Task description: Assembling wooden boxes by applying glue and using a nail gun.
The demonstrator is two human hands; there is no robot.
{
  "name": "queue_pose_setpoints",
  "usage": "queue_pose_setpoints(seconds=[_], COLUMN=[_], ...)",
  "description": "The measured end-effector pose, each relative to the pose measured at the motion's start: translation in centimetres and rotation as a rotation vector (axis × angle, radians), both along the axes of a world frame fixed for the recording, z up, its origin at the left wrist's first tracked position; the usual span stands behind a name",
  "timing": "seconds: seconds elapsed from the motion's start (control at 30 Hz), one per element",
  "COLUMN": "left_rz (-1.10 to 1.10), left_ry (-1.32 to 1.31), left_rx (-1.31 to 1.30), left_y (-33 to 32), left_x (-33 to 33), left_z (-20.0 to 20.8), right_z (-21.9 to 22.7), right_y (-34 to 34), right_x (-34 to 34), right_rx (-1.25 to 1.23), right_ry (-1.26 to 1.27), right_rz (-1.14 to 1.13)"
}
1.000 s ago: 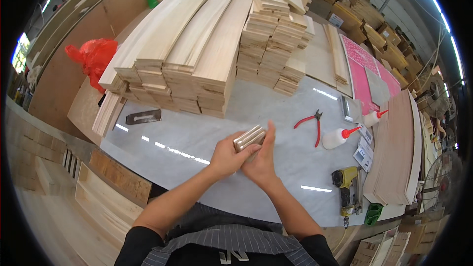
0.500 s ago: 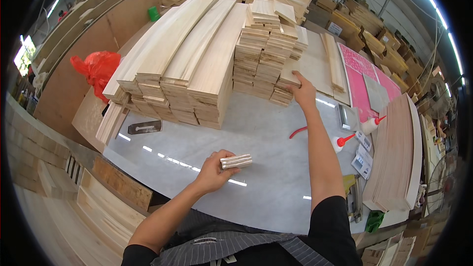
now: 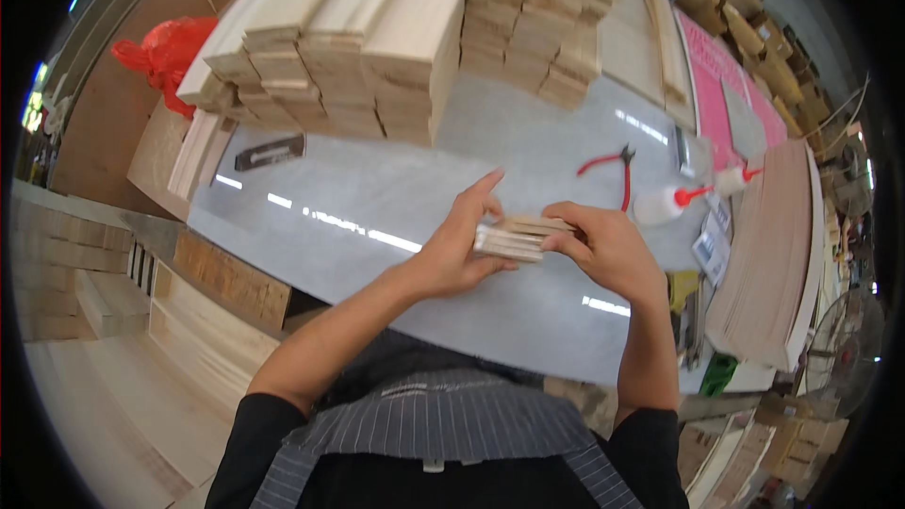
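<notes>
Over the grey table [image 3: 368,165], my two hands meet around a small bundle of thin wooden pieces [image 3: 509,245]. My left hand [image 3: 451,250] grips the bundle at its left end, index finger raised, thumb beneath. From the other side, my right hand [image 3: 611,250] pinches a thin wooden strip [image 3: 539,224] between thumb and fingers. The strip lies against the top of the bundle; motion blur hides whether they fully touch. Beyond my hands rises a tall stack of short wooden boards [image 3: 528,28], and left of it are piled long wooden planks [image 3: 405,28].
Red-handled pliers [image 3: 626,162] lie right of centre, with two white red-tipped bottles, one nearer [image 3: 660,207] and one farther [image 3: 728,181]. A dark flat metal tool [image 3: 271,153] rests at left. Thin sheets [image 3: 768,254] are stacked at the right edge; a red plastic bag [image 3: 170,57] sits far left.
My right hand has left the short-board stack and come back to my left hand with a wooden strip. My left hand has moved up and right with its bundle. The view has tilted downward.
</notes>
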State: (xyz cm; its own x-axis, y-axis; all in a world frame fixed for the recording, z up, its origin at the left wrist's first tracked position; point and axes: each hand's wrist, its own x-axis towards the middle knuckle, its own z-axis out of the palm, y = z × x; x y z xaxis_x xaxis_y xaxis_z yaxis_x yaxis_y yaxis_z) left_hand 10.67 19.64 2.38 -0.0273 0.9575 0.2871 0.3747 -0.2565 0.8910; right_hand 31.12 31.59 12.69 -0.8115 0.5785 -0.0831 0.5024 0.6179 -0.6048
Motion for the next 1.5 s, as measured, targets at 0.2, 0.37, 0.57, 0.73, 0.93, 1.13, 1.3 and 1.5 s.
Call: queue_pose_setpoints(seconds=[0.2, 0.37, 0.57, 0.73, 0.93, 1.13, 1.3, 1.5], left_rz=[-0.066, -0.079, -0.053, -0.038, 0.032, 0.109, 0.127, 0.056], left_ry=[-0.265, -0.260, -0.370, -0.399, -0.209, -0.254, -0.250, -0.239], left_rx=[-0.229, -0.132, -0.137, -0.164, -0.114, -0.076, -0.126, -0.067], left_y=[-1.3, -3.3, -3.0, -2.8, -2.5, -3.7, -4.7, -4.7], left_x=[1.8, 3.1, 3.5, 4.1, 3.2, 2.6, 1.6, 1.4], left_z=[-0.3, -2.9, -3.6, -4.8, -6.1, -5.8, -4.1, -3.4], right_z=[-7.9, -10.5, -10.7, -10.9, -11.3, -10.2, -10.0, -9.1], right_y=[-0.8, -6.6, -7.3, -8.2, -3.0, 12.0, 19.1, 21.7], right_x=[1.5, 0.5, -0.3, -0.4, -0.1, -3.9, -8.1, -7.1], right_rx=[-0.426, -0.580, -0.673, -0.616, -0.376, 0.551, 0.910, 0.711], right_ry=[0.324, 0.637, 0.653, 0.699, 0.688, 0.409, 0.205, 0.224], right_rz=[-0.176, -0.380, -0.456, -0.486, -0.594, -0.548, -0.495, -0.381])
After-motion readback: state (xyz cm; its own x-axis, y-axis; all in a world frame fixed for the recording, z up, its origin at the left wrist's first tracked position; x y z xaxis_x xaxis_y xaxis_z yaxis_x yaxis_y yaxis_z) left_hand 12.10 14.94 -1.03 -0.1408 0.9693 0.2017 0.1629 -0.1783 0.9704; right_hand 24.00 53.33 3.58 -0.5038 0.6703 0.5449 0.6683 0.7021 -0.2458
